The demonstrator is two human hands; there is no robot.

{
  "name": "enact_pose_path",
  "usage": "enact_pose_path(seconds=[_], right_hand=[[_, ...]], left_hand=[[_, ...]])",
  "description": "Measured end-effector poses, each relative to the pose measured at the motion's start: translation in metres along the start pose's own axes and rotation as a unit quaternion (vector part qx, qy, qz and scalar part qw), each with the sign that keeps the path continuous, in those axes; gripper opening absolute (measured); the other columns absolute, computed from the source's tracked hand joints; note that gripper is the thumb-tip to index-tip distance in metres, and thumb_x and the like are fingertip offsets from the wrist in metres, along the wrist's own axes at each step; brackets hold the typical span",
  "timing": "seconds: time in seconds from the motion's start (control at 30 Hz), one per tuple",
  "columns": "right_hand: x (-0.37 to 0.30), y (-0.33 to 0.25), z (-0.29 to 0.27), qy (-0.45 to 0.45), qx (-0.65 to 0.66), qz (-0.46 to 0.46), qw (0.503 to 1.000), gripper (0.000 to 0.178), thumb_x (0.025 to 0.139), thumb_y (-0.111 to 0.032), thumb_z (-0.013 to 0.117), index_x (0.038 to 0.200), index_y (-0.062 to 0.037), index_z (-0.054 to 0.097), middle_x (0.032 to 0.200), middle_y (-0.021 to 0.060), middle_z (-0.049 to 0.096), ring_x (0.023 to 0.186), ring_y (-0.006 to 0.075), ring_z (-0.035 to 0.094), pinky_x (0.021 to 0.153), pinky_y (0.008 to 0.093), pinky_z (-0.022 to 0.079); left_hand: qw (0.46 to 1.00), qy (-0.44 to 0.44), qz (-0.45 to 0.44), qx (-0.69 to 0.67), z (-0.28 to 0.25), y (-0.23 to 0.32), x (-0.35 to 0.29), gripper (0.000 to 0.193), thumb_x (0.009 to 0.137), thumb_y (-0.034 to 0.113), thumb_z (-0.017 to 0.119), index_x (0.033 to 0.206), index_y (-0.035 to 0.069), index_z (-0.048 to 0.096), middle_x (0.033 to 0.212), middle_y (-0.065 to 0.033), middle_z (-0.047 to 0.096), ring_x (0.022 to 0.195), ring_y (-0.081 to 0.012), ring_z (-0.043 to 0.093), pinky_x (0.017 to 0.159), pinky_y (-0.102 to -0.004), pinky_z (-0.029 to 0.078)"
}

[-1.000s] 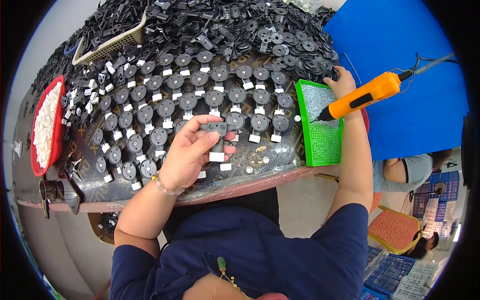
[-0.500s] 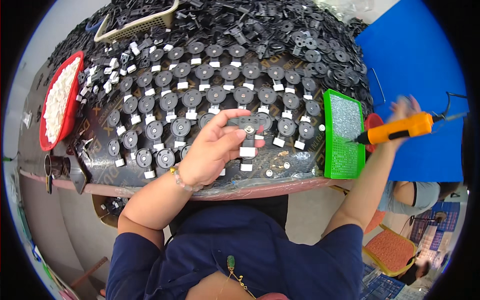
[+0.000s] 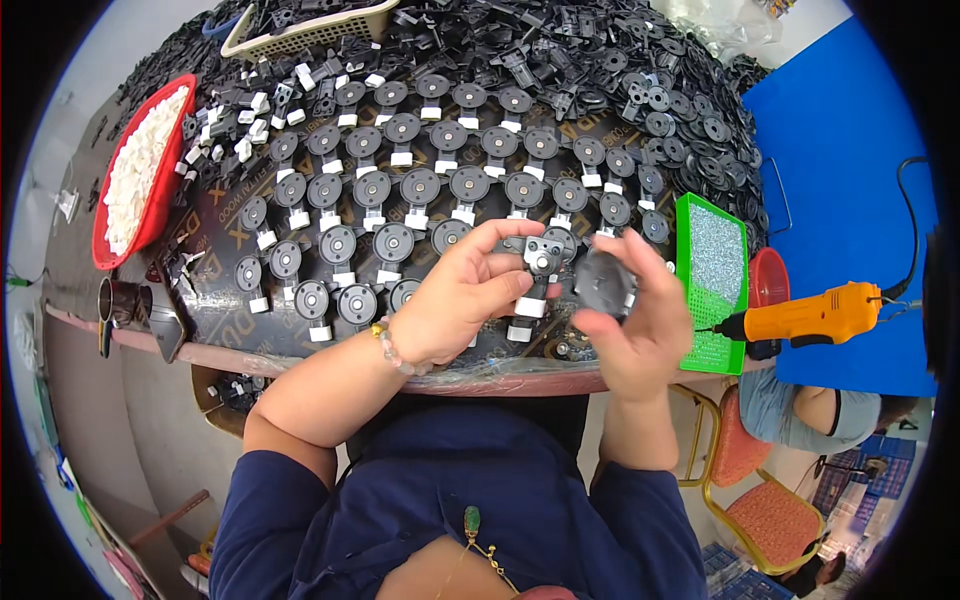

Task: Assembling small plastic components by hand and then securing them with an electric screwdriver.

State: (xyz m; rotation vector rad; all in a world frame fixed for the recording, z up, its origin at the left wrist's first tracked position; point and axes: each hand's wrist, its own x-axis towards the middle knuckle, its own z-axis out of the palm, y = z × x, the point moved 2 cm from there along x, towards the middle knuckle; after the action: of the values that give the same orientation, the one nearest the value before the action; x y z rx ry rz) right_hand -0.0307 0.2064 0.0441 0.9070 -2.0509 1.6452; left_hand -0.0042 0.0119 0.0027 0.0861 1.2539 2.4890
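In my left hand [image 3: 450, 305], thumb and fingers pinch a black plastic bracket [image 3: 541, 262]. It has a round metal piece near its top and a white block at its lower end. Just to its right, my right hand [image 3: 648, 335] grips a black round disc [image 3: 600, 284] by its edges, tilted and slightly blurred. The disc and bracket are close together; I cannot tell whether they touch. Behind and left of my hands, rows of finished-looking pieces, each a black disc with a white-ended stem [image 3: 393, 243], lie on the dark table.
An orange electric screwdriver [image 3: 810, 316] lies at the right, its tip over a green tray [image 3: 683, 270] of small metal parts. Beside it are a red bowl [image 3: 768, 275] and a blue board [image 3: 850, 130]. A red basket [image 3: 188, 95] of white pieces stands left; heaped black parts [image 3: 560, 50] fill the back.
My right hand has left the screwdriver area and come in beside my left hand with a black disc. My left hand still holds the bracket. The whole view has shifted slightly.
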Motion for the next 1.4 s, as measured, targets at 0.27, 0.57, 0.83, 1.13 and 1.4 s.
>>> enact_pose_path(seconds=[0.27,0.57,0.83,1.13,1.4], right_hand=[[0.003,0.009,0.025,-0.068,-0.207,-0.047,0.975,0.064,0.075,-0.029,0.086,0.128,-0.0014,0.065,0.120,0.0129,0.071,0.118,0.0328,0.062,0.100,0.0420,0.048],[0.004,0.008,0.024,-0.078,-0.205,-0.032,0.975,0.058,0.073,-0.028,0.087,0.122,-0.0033,0.069,0.118,0.0129,0.071,0.118,0.0342,0.063,0.100,0.0426,0.049],[0.004,0.003,0.019,-0.069,-0.211,-0.049,0.974,0.056,0.069,-0.026,0.089,0.116,-0.0024,0.070,0.115,0.0125,0.069,0.111,0.0335,0.063,0.093,0.0420,0.052],[0.001,0.001,-0.021,-0.143,-0.079,0.125,0.979,0.054,0.070,-0.013,0.087,0.119,-0.0015,0.070,0.116,0.0144,0.068,0.109,0.0266,0.065,0.096,0.0349,0.049],[-0.037,0.019,-0.034,-0.159,-0.251,0.101,0.949,0.048,0.071,-0.018,0.085,0.114,-0.0015,0.070,0.112,0.0149,0.069,0.105,0.0321,0.062,0.093,0.0407,0.049]], left_hand=[[0.999,0.040,0.023,0.000,0.011,-0.002,0.001,0.047,0.098,-0.004,0.052,0.143,0.006,0.044,0.091,0.0008,0.061,0.075,-0.0024,0.048,0.065,-0.0192,0.040],[0.999,0.036,0.021,-0.002,0.011,-0.005,-0.002,0.049,0.098,-0.005,0.051,0.145,0.006,0.042,0.085,0.0024,0.056,0.075,-0.0024,0.049,0.066,-0.0192,0.041],[0.999,0.018,-0.003,-0.043,0.017,-0.001,-0.008,0.049,0.100,0.004,0.050,0.148,0.008,0.040,0.095,0.0037,0.059,0.093,-0.0058,0.060,0.088,-0.0290,0.053],[0.998,-0.051,-0.016,-0.013,0.013,-0.006,-0.009,0.055,0.100,0.004,0.046,0.151,0.014,0.028,0.137,-0.0179,0.057,0.124,-0.0249,0.059,0.103,-0.0381,0.049],[0.978,0.060,0.173,0.096,0.007,0.005,-0.001,0.048,0.098,0.004,0.050,0.144,0.004,0.036,0.131,-0.0218,0.060,0.118,-0.0284,0.062,0.102,-0.0415,0.049]])
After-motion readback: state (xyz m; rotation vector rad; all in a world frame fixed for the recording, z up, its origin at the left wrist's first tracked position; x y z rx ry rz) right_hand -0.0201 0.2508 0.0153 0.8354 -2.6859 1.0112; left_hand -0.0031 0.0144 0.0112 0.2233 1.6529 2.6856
